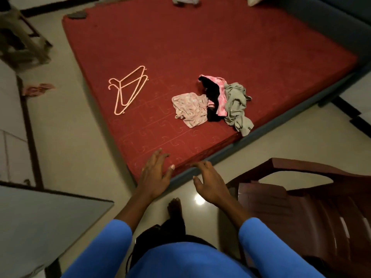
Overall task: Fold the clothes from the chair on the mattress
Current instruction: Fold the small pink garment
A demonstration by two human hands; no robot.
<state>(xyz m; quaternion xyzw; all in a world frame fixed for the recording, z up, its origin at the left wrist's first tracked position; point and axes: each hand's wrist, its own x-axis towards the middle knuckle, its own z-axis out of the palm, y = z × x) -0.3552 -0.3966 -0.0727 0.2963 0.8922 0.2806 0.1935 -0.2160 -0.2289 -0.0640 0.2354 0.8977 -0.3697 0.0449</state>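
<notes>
Left hand (pixel 154 175) and right hand (pixel 210 184) hover empty, fingers (pixel 157 155) apart; tugging one piece of the tangled clothes (pixel 216 103) may drag others off the mattress (pixel 180 47).

From the left hand (pixel 154 177), 12 o'clock is just bare red mattress (pixel 180 47), loads of room to reach in. Pink hangers (pixel 128 89) sit off at 11 and the crumpled clothes heap (pixel 214 103) at 1, both well apart. Brown chair (pixel 301 197) crowds in near the right hand (pixel 208 185) at 3 o'clock.
</notes>
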